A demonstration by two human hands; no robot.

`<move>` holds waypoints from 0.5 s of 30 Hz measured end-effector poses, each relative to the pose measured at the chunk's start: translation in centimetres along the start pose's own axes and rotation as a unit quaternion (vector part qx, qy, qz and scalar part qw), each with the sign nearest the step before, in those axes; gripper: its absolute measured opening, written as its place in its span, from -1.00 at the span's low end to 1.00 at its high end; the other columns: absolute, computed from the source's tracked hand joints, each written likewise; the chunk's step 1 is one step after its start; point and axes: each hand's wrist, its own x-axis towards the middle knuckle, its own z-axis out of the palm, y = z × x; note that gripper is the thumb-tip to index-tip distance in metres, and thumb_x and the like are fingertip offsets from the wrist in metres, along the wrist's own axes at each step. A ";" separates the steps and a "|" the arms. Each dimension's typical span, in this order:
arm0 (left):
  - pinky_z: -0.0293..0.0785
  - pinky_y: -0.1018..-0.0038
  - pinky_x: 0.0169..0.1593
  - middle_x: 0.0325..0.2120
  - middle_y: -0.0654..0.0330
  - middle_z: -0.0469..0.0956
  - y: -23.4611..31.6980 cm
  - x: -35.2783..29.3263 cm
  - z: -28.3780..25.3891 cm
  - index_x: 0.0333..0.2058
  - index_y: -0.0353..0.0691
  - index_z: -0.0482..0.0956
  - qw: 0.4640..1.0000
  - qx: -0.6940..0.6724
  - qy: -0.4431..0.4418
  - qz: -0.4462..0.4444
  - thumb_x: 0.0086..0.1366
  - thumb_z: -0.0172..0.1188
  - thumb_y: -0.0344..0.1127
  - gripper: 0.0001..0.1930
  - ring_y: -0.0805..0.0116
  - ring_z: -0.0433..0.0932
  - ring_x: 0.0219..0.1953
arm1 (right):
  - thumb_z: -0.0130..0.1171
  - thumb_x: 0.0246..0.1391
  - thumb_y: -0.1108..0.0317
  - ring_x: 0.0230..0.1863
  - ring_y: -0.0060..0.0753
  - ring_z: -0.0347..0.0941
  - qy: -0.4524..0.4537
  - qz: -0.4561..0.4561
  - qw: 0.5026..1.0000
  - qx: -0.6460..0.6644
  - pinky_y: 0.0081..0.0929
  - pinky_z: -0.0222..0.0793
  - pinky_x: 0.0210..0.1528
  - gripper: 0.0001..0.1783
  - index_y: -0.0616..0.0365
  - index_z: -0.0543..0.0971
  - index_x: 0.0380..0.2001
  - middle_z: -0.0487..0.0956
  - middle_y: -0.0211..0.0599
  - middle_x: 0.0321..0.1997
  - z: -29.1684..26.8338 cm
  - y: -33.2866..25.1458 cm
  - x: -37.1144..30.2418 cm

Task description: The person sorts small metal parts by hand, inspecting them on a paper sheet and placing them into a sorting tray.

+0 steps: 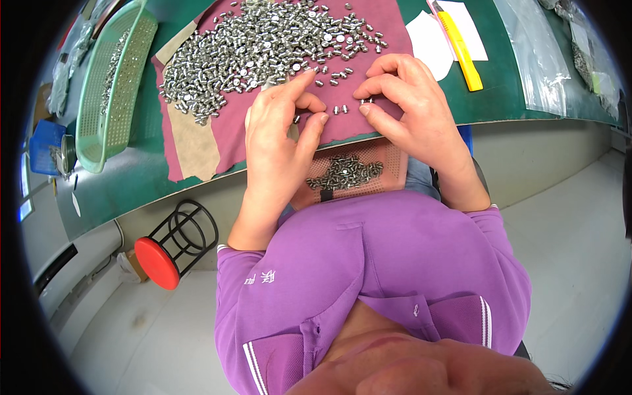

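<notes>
A large heap of small silvery metal fittings (257, 49) lies on a dark red cloth (388, 29) on the green table. My left hand (280, 122) rests at the heap's near edge, its thumb and fingers apart. One fitting (296, 119) shows in the gap between that thumb and the fingers; it appears loose. Two fittings (340, 110) stand side by side on the cloth between my hands. On the right, my right hand (415, 108) has thumb and forefinger closed around a small metal fitting (366, 101), partly hidden by the fingertips.
Below the table edge, a pink perforated basket (395, 174) on my lap holds more fittings. A long green basket (92, 148) stands at the left. A yellow utility knife (461, 52) lies over white paper at the right, beside clear plastic bags (536, 56). A red stool (157, 263) stands below left.
</notes>
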 end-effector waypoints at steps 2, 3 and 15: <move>0.38 0.42 0.10 -0.35 0.29 0.59 0.2 0.0 -0.3 0.17 -0.22 0.48 1.000 -0.002 -0.016 -0.002 0.02 0.34 -0.64 -0.34 0.38 0.51 -0.15 | 0.34 -0.08 0.39 -0.10 -0.14 0.44 0.005 -0.005 1.000 0.004 -0.23 0.37 -0.02 -0.83 0.10 0.62 -0.35 0.49 -0.29 -0.18 0.0 0.0 0.0; 0.36 0.42 0.12 -0.36 0.29 0.57 0.3 -0.1 -0.5 0.18 -0.22 0.48 0.999 -0.002 -0.031 -0.004 0.01 0.33 -0.65 -0.33 0.39 0.50 -0.15 | 0.34 -0.08 0.39 -0.10 -0.14 0.44 0.005 -0.005 1.000 0.004 -0.23 0.37 -0.02 -0.83 0.10 0.62 -0.35 0.49 -0.29 -0.18 0.0 -0.1 0.0; 0.39 0.41 0.09 -0.32 0.28 0.56 0.1 -0.1 -0.6 0.24 -0.21 0.42 0.999 0.007 -0.042 0.011 -0.04 0.36 -0.65 -0.22 0.38 0.49 -0.12 | 0.33 -0.07 0.40 -0.09 -0.15 0.44 -0.010 -0.008 1.000 0.015 -0.23 0.37 -0.03 -0.85 0.10 0.62 -0.37 0.50 -0.28 -0.17 0.0 0.1 -0.1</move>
